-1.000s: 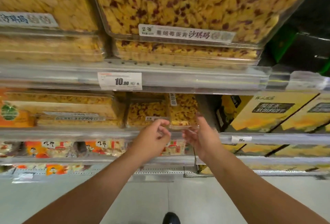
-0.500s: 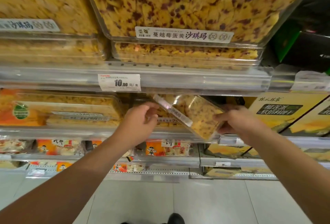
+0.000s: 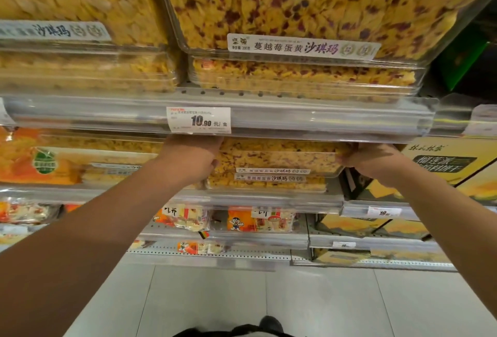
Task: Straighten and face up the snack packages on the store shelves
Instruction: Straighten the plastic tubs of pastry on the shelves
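Package (image 3: 279, 160) now level, label forward, no longer tilted; left hand (image 3: 192, 160), right hand (image 3: 372, 162) gripping ends, seating atop stack at shelf front edge (image 3: 258, 198).

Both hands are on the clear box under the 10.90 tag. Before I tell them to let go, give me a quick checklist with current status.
1. Left hand grips the box's left end: ok.
2. Right hand grips the right end: ok.
3. Clear box sits level on the lower box: ok, roughly level.
4. Label faces outward: ok, its strip lines up just above the lower box's strip.
5. Box pushed fully back and seated: cannot tell, the rear is hidden under the shelf rail.
6. Clearance under the rail: cannot tell, the top edge is hidden in shadow.
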Demonstrator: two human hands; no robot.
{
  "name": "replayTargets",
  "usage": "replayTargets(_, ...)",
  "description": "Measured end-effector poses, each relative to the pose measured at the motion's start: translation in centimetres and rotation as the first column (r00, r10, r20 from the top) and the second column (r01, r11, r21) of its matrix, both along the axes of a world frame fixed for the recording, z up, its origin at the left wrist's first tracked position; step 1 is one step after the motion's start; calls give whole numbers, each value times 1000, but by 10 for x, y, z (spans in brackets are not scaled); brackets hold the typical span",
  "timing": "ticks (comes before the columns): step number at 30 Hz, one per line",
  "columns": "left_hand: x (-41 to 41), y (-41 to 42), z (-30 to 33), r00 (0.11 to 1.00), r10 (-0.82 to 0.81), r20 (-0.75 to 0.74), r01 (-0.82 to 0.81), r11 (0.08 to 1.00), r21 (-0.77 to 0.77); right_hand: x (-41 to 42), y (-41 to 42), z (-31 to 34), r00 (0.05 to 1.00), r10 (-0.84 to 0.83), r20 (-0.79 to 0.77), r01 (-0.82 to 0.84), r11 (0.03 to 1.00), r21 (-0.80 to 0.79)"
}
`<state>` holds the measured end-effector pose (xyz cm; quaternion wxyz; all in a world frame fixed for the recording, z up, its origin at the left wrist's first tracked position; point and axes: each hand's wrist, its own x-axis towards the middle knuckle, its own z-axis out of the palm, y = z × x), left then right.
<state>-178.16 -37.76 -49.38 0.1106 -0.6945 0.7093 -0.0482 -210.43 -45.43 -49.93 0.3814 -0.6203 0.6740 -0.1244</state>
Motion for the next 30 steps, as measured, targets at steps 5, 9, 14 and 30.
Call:
replayTargets(5, 9, -10, -7, 998, -14, -56, 17, 999, 44, -2, -2, -1, 1000, -24, 3, 24, 1000, 0)
replayTargets(9, 16, -12, -8, 992, 19, -125, -11, 998, 59, -4, 0, 0, 997, -55, 51, 55, 998, 10)
replayTargets(14, 22, -12, -4, 991, 80, -109, -70, 993, 94, 4, -1, 1, 1000, 11, 5, -11, 1000, -25)
replayTargets(30, 28, -3, 1, 993, 40, -116, -25, 991, 129, 9, 8, -10, 970, 166, -177, -195, 967, -164)
